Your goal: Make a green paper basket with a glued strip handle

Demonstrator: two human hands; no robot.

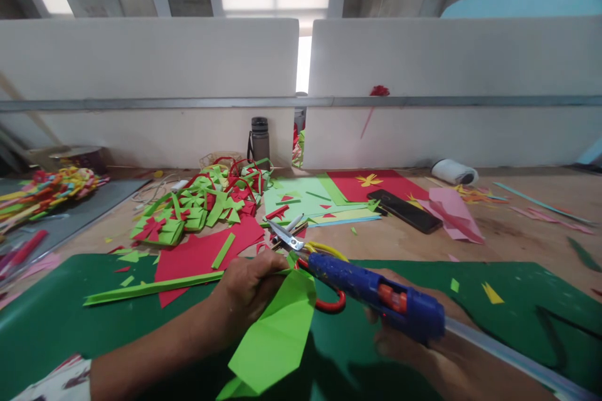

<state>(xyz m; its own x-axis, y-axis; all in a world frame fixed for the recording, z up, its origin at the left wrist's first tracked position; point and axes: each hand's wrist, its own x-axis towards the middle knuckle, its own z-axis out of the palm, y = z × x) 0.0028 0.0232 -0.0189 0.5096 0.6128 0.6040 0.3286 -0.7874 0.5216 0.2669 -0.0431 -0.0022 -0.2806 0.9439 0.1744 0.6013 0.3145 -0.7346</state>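
My left hand [251, 285] pinches a folded piece of bright green paper [277, 338], which hangs down in front of me. A long folded green paper strip [155, 288] runs out to the left from the same hand. In my right hand [414, 338] is a blue hot glue gun [376, 291] with a clear glue stick [498, 351] out of its back. Its nozzle points left, at the top of the green paper; whether it touches is hard to see. Just behind lie scissors [291, 238] with red and yellow handles.
Finished-looking green and red paper pieces [202, 200] are heaped at the back left, near a dark bottle [259, 138]. Red paper [202, 257] and paper scraps lie around. A black phone [407, 210] and pink paper [451, 216] are at right. White panels [150, 62] stand behind the table.
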